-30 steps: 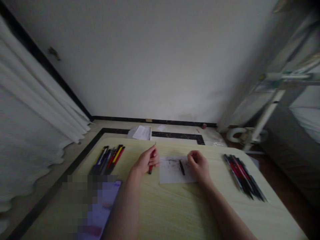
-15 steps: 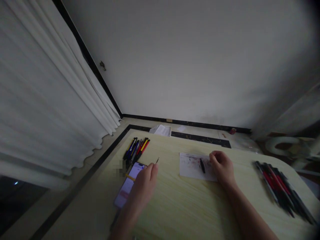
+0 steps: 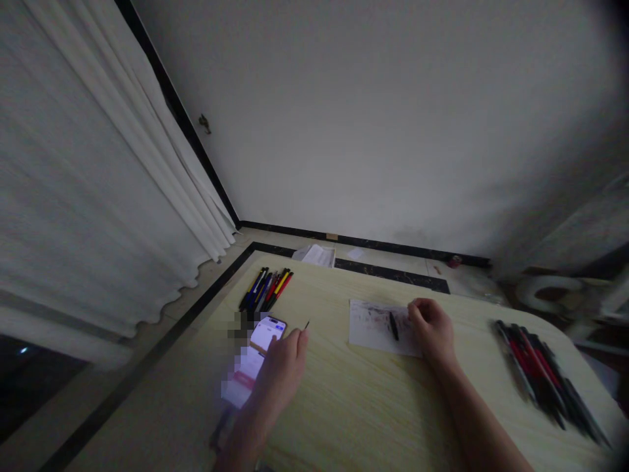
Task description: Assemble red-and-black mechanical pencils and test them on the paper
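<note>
My left hand (image 3: 284, 367) is closed over the right side of a lit phone (image 3: 265, 334). A thin rod with a dark tip (image 3: 307, 324), much like a pen refill, sticks out from its pinched fingers. My right hand (image 3: 432, 331) has its fingers curled together at the right edge of a white sheet of paper (image 3: 363, 334); whatever is in those fingers is hidden. Dark and reddish scribbles mark the sheet's upper part. On the paper, just left of my right hand, lies a short black pen piece (image 3: 394, 326).
Several pens (image 3: 268, 288) with blue, yellow and red parts lie beyond the phone. At the right of the pale table (image 3: 334, 406), a bundle of black and red pens (image 3: 540, 367) is spread out. A white box with papers (image 3: 314, 255) sits on the floor behind.
The whole view has shifted slightly. The phone's screen shows brighter with different content. Both hands keep nearly the same pose, the left a little lower against its surroundings.
</note>
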`<state>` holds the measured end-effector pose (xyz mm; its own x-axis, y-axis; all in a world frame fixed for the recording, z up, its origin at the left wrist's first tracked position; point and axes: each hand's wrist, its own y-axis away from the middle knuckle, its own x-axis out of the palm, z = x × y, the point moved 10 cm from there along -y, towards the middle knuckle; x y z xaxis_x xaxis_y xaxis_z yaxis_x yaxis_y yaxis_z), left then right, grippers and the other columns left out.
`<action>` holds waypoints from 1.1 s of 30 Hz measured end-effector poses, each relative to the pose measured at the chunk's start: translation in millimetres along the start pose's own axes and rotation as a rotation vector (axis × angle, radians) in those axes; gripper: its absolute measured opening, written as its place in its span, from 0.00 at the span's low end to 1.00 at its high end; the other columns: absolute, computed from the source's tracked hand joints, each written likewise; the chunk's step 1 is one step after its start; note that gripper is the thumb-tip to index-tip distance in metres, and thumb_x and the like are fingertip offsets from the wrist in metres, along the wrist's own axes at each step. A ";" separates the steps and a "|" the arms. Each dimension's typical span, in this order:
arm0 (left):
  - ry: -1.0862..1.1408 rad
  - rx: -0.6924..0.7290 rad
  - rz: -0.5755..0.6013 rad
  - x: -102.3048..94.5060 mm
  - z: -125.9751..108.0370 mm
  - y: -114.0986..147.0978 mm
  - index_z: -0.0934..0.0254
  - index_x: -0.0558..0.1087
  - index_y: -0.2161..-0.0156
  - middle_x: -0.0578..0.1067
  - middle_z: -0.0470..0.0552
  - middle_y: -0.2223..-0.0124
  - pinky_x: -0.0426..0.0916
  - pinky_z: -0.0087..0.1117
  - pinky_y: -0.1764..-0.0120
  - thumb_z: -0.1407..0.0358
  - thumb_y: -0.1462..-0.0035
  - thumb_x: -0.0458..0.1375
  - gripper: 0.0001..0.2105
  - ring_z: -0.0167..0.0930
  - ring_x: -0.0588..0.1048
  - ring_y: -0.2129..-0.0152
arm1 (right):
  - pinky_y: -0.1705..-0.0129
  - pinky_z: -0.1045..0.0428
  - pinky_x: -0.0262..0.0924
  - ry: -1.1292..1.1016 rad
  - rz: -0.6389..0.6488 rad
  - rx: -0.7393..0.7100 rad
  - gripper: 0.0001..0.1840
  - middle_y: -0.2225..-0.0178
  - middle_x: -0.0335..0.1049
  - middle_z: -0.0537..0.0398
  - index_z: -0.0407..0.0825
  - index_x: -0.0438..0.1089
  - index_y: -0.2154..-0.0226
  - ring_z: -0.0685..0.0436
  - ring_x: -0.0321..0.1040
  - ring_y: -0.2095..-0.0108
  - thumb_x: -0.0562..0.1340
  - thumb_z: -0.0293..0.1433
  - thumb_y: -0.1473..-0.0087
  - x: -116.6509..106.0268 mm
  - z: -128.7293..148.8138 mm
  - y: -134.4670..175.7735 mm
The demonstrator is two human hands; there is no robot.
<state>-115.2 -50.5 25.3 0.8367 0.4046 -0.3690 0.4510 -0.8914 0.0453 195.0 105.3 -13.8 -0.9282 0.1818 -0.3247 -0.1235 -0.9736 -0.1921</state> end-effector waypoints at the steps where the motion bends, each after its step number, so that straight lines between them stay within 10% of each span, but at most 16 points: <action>1: -0.016 -0.005 -0.006 -0.9 -0.9 -0.7 0.59 0.67 0.79 0.59 0.46 0.81 0.49 0.27 0.72 0.66 0.51 0.56 0.08 0.33 0.60 0.79 | 0.73 0.54 0.57 -0.002 0.000 -0.001 0.11 0.77 0.66 0.54 0.46 0.65 0.72 0.47 0.64 0.76 0.59 0.38 0.55 -0.1 -0.2 0.0; 10: 0.291 -0.073 0.063 11.5 -11.4 -2.2 0.61 0.66 0.78 0.62 0.45 0.81 0.50 0.27 0.79 0.67 0.52 0.57 0.06 0.30 0.62 0.81 | 0.75 0.54 0.55 -0.042 -0.013 -0.033 0.10 0.78 0.64 0.56 0.46 0.63 0.73 0.49 0.60 0.77 0.57 0.37 0.54 0.0 6.2 0.6; 26: 1.019 -0.398 0.566 151.1 -28.4 -68.1 0.63 0.54 0.80 0.46 0.37 0.87 0.41 0.21 0.90 0.56 0.46 0.49 0.17 0.20 0.44 0.93 | 0.78 0.56 0.52 -0.051 -0.042 -0.039 0.04 0.81 0.59 0.60 0.48 0.62 0.75 0.51 0.56 0.80 0.55 0.32 0.54 3.2 15.0 -0.7; 33: 1.260 -0.408 0.666 177.1 -26.2 -86.9 0.64 0.56 0.78 0.44 0.38 0.86 0.40 0.22 0.89 0.61 0.46 0.50 0.13 0.19 0.47 0.93 | 0.79 0.57 0.51 -0.062 -0.050 -0.030 0.05 0.82 0.59 0.60 0.48 0.62 0.75 0.51 0.56 0.81 0.55 0.32 0.55 4.3 13.3 -2.0</action>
<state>1.9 104.0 -19.7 0.5351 0.0510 0.8432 -0.2393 -0.9481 0.2093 186.6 106.2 -2.5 -0.9413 0.2200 -0.2561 -0.1604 -0.9589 -0.2340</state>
